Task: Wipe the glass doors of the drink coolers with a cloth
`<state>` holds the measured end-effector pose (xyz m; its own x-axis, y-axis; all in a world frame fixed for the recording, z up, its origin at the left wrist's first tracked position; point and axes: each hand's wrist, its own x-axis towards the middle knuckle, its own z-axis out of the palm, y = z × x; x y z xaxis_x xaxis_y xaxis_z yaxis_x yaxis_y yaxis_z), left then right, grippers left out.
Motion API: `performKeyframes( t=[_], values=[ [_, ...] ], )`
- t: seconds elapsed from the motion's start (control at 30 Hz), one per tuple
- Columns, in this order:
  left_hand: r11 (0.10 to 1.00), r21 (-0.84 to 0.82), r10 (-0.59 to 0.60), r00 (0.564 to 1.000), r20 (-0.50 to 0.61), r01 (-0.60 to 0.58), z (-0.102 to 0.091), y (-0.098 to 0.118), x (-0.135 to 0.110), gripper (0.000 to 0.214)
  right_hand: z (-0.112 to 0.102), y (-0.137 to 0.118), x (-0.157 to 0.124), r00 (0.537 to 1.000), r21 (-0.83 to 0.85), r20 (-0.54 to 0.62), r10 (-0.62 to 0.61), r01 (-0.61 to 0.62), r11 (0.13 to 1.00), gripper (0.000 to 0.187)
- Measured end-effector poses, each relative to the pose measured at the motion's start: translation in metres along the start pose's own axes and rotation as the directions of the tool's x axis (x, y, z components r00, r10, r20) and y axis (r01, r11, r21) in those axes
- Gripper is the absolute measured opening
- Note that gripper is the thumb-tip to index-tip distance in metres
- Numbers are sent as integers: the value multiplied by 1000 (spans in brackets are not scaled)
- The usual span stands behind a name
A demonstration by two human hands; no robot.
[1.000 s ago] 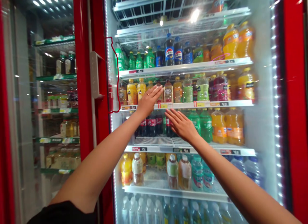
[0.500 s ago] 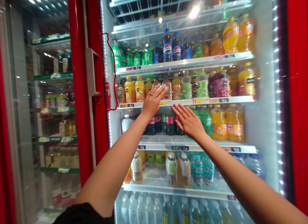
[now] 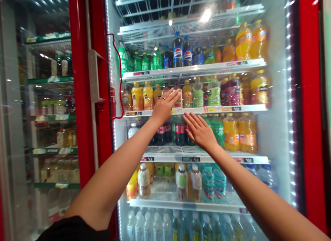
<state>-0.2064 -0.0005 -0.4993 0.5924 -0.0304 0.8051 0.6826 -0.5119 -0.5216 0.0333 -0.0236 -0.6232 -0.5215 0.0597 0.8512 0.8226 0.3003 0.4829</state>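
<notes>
My left hand (image 3: pixel 164 105) reaches up with its fingers stretched out, a ring on one of them, and holds nothing. It covers part of the bottles on the third shelf down, close to a brown-labelled bottle (image 3: pixel 178 100). Lower and to the right, my right hand (image 3: pixel 201 131) is also outstretched and holds nothing. Its fingertips overlap the white shelf edge (image 3: pixel 196 110), in front of dark bottles with red labels (image 3: pixel 179 129). Reflections and a red outline suggest glass between my hands and the drinks; whether either palm touches it, I cannot tell.
A red-framed drinks cooler (image 3: pixel 311 130) holds shelves of bottles, among them Pepsi bottles (image 3: pixel 178 52), orange drinks (image 3: pixel 243 40) and water bottles (image 3: pixel 156 224). A pale door handle (image 3: pixel 94 76) stands on the red frame at left. Beyond it is another stocked cooler with green-edged shelves (image 3: pixel 51 81).
The whole scene has shifted slightly to the left in view. Both hands keep nearly the same outstretched pose in front of the same shelves.
</notes>
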Motion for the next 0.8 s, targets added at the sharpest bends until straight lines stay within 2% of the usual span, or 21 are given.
performKeyframes(
  t=[0.07,0.13,0.2,0.27,0.33,0.4,0.47,0.53,0.57,0.63,0.73,0.8],
  values=[
    [1000,-7,14,1000,-8,-14,6,9,-4,80,-1,0,0,1000,-9,-1,0,0,1000,85],
    [989,-36,141,990,24,-140,5,6,-12,81,-1,-1,0,1000,-21,-2,-1,1,1000,84],
    [950,-80,306,950,61,-301,-3,-8,-19,79,0,-1,0,1000,-30,-6,-3,3,1000,84],
    [911,-109,407,909,90,-398,-13,-27,-21,79,1,-1,-1,1000,-33,-15,-4,4,999,85],
    [918,-107,390,916,88,-381,-19,-41,-17,82,2,-1,-1,1000,-30,-27,-5,4,1000,85],
    [959,-86,272,961,41,-268,-17,-42,-9,86,2,-1,-1,999,-23,-36,-7,6,1000,86],
    [991,-68,114,993,-36,-116,-7,-31,-1,89,1,-2,-1,999,-19,-44,-10,9,1000,86],
    [999,-54,1,995,-99,-6,6,-15,3,90,1,-1,0,999,-20,-47,-11,10,1000,86],
    [999,-46,-9,994,-111,4,11,-7,3,89,1,-1,0,999,-22,-46,-11,9,1000,87],
    [997,-35,61,995,-73,-64,16,1,1,87,1,-1,0,999,-28,-43,-13,11,1000,88],
    [976,-56,210,978,8,-210,12,-4,-3,83,1,-1,-2,999,-27,-40,-14,13,1000,87],
    [963,-92,255,967,24,-251,7,-9,-4,82,1,-2,-2,999,-10,-41,-12,11,1000,86]
  ],
)
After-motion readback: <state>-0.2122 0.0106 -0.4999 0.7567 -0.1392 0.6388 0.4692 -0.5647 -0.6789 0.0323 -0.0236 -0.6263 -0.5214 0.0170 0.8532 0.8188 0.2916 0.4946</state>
